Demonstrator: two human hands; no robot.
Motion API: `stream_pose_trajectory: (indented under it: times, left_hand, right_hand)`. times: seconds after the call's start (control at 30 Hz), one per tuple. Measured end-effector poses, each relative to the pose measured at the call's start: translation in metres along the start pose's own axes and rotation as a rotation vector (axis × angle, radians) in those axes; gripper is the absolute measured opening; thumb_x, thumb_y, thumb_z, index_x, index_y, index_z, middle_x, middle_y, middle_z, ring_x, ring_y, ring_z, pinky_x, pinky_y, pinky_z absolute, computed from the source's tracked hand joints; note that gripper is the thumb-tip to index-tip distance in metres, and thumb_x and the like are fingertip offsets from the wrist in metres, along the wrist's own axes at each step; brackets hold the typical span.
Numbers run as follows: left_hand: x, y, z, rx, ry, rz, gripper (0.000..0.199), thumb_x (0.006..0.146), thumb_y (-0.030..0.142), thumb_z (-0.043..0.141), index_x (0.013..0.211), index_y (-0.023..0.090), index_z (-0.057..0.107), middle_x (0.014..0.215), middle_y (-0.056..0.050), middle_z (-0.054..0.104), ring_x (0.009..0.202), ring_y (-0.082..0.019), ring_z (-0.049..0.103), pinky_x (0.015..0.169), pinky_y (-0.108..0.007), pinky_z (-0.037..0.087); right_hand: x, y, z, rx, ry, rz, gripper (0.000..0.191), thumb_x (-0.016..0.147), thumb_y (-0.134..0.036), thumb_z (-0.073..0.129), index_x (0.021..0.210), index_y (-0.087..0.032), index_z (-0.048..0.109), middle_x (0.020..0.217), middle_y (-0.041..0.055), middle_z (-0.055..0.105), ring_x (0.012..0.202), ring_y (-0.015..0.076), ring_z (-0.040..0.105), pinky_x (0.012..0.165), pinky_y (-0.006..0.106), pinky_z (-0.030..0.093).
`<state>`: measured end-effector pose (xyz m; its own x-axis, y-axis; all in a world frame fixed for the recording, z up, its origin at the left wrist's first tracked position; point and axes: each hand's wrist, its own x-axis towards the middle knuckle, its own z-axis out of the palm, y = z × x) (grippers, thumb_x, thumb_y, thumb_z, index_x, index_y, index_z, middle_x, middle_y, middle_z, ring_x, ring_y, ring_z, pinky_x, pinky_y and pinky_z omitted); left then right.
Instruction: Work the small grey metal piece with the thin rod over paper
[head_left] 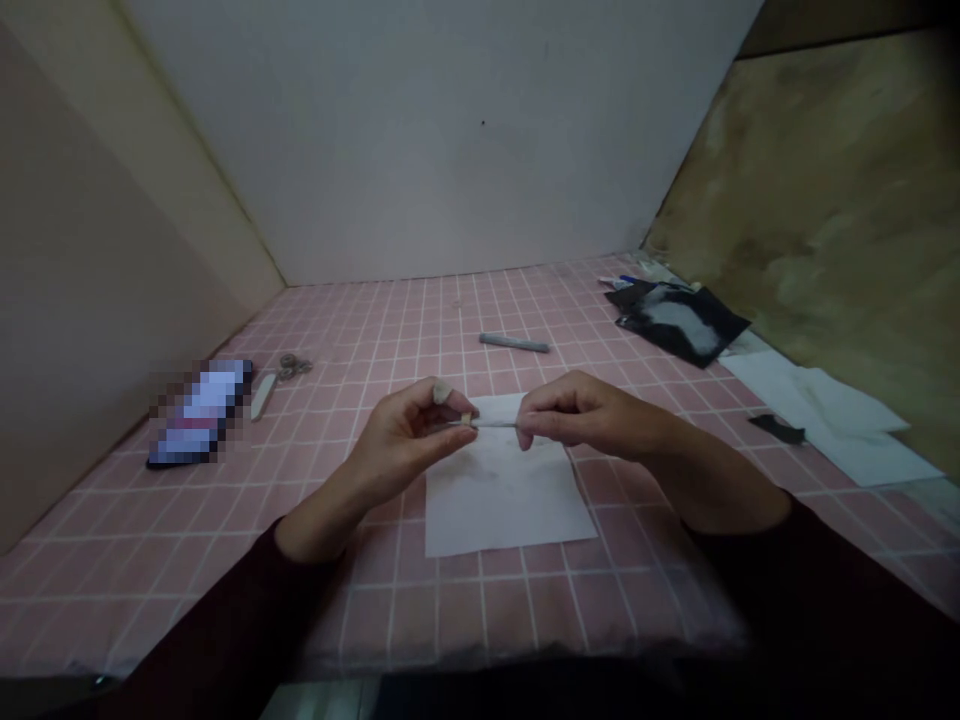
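Note:
Above a white sheet of paper (510, 510), my two hands meet at a thin, straight rod (496, 425) lying level between them; its exact kind is too small to make out. My left hand (405, 430) pinches the rod's left part between thumb and fingers. A beige wrap (442, 392) covers part of one finger, and a small tan patch (466, 417) shows by the fingertips. My right hand (574, 412) is closed in a pinch at the rod's right end. Faint grey smudges mark the paper beneath.
A grey bar (514, 343) lies beyond my hands. On the left are a blurred phone (201, 415), a white strip (262, 396) and a small coiled item (292, 366). Black sheets (682, 320), white papers (832, 410) and a dark scrap (778, 429) lie right. Walls bound the table.

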<state>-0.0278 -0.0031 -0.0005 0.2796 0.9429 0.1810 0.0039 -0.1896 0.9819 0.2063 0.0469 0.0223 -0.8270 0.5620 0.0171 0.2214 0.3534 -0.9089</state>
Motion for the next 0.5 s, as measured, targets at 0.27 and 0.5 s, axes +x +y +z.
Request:
stream_pose_trajectory:
  times: [0.27, 0.5]
  left_hand:
    - [-0.0016, 0.0001, -0.0012, 0.108, -0.05, 0.137, 0.015, 0.08, 0.021, 0.079, 0.09, 0.016, 0.069, 0.09, -0.004, 0.069, 0.086, -0.016, 0.066, 0.078, -0.027, 0.054]
    - [-0.0033, 0.0025, -0.0025, 0.222, -0.08, 0.184, 0.013, 0.083, 0.024, 0.077, 0.092, 0.017, 0.07, 0.091, -0.006, 0.068, 0.086, -0.018, 0.065, 0.08, -0.03, 0.053]
  right_hand:
    - [-0.0008, 0.0048, 0.0005, 0.148, -0.04, 0.071, 0.033, 0.091, -0.042, 0.06, 0.08, -0.012, 0.069, 0.054, -0.008, 0.034, 0.049, 0.0063, 0.029, 0.048, 0.024, 0.022]
    - [0.001, 0.0048, 0.0061, 0.311, -0.037, 0.091, 0.031, 0.09, -0.041, 0.061, 0.077, -0.013, 0.069, 0.051, -0.0082, 0.033, 0.047, 0.0059, 0.027, 0.046, 0.025, 0.018]
